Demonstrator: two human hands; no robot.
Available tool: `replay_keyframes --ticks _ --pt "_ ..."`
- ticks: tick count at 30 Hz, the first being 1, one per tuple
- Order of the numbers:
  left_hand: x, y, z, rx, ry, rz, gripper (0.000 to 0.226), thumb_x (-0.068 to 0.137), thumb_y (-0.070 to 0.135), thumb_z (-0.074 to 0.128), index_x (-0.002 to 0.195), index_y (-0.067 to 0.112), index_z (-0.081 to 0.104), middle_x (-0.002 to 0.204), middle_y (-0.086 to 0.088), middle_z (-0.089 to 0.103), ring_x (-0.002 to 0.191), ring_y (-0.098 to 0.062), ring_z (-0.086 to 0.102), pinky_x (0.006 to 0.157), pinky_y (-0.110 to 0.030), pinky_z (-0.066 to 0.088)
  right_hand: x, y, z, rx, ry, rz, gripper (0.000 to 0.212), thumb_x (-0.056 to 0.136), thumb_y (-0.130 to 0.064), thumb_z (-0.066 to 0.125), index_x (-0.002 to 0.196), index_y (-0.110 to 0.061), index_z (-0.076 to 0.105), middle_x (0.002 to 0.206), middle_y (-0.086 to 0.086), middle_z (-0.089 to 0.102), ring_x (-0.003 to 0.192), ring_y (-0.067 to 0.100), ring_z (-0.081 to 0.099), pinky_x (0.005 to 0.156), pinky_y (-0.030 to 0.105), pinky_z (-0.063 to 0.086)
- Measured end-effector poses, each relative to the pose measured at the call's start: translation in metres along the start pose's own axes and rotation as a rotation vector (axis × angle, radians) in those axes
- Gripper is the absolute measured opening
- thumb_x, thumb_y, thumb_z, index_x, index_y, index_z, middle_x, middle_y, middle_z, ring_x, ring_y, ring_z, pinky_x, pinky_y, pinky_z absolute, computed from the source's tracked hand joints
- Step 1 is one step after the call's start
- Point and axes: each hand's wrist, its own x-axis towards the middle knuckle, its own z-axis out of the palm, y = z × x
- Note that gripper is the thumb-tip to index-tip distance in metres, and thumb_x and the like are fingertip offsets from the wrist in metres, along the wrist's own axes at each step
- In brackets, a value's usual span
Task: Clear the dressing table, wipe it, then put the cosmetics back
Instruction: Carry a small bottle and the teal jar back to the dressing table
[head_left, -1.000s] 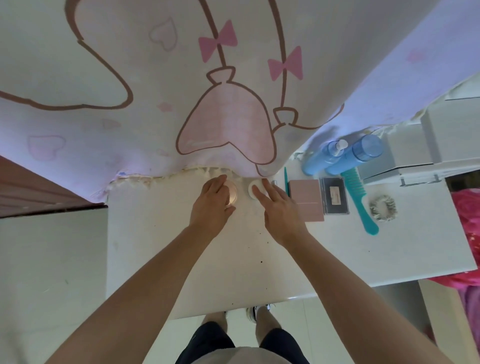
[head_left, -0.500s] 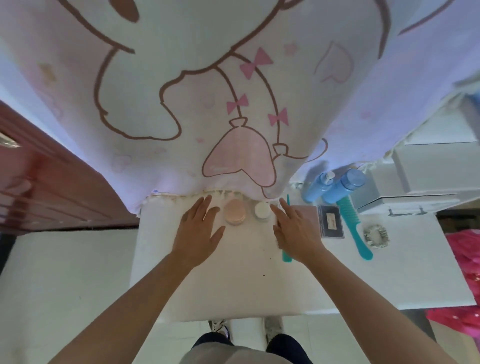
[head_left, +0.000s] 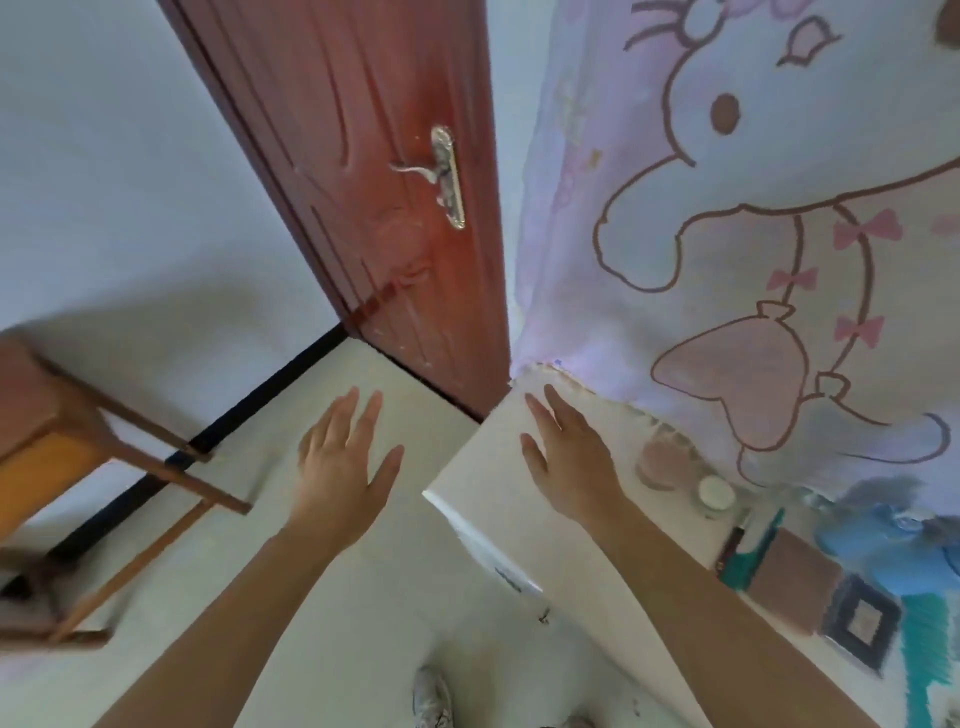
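On dressing table (head_left: 488, 467), pink compact (head_left: 662, 462) just right of spread right hand (head_left: 569, 465)

door (head_left: 395, 218): red-brown | curtain (head_left: 597, 249): lilac, cartoon print, pink bows | dressing table (head_left: 483, 467): white | comb (head_left: 924, 654): teal

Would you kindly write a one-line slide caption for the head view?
Left hand open above the floor, right hand open over the dressing table corner; pink compact and white jar beside the curtain.
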Motion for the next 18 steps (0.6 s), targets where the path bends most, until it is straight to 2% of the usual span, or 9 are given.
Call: replay_keyframes --ticks 3,6,9,13,18 --pt "-0.028 -0.055 -0.053 0.008 0.095 -0.141 0.068 0.097 0.055 0.036 0.155 0.026 0.014 0.162 -0.005 0.014 0.149 -0.025 0.013 0.117 -0.045 0.014 0.026 -0.076 0.003 0.041 0.033 -0.175 0.053 0.098 -0.031 0.053 0.147 -0.015 0.041 0.155 0.013 0.036 0.132 0.029 0.048 0.097 0.041 0.049" --pt "-0.062 -0.116 -0.096 -0.018 0.232 -0.248 0.065 0.099 0.054 0.037 0.153 0.024 0.019 0.160 -0.007 0.021 0.148 -0.028 0.018 0.117 -0.050 0.021 0.048 -0.160 0.010 0.066 0.044 -0.320 0.054 0.099 -0.033 0.048 0.149 -0.016 0.038 0.157 0.011 0.032 0.139 0.027 0.040 0.104 0.042 0.044" --pt "-0.102 -0.181 -0.129 -0.041 0.337 -0.353 0.064 0.099 0.052 0.041 0.153 0.021 0.024 0.159 -0.007 0.024 0.147 -0.027 0.020 0.115 -0.048 0.023 0.058 -0.253 0.026 0.078 0.023 -0.442 0.055 0.101 -0.037 0.041 0.152 -0.018 0.033 0.160 0.008 0.025 0.143 0.025 0.032 0.111 0.043 0.037" --pt "-0.156 -0.280 -0.163 -0.044 0.408 -0.459 0.066 0.096 0.050 0.044 0.153 0.025 0.021 0.160 -0.003 0.022 0.147 -0.025 0.019 0.115 -0.047 0.022 0.061 -0.381 0.065 0.071 0.032 -0.608 0.056 0.101 -0.033 0.047 0.152 -0.016 0.032 0.160 0.011 0.025 0.144 0.025 0.031 0.112 0.040 0.034" --pt "-0.198 -0.392 -0.184 -0.018 0.429 -0.536 0.066 0.097 0.054 0.037 0.154 0.028 0.018 0.160 -0.001 0.021 0.147 -0.024 0.018 0.115 -0.049 0.024 0.067 -0.524 0.118 0.072 -0.040 -0.715 0.057 0.103 -0.041 0.040 0.154 -0.020 0.026 0.162 0.008 0.018 0.147 0.022 0.025 0.113 0.036 0.031"
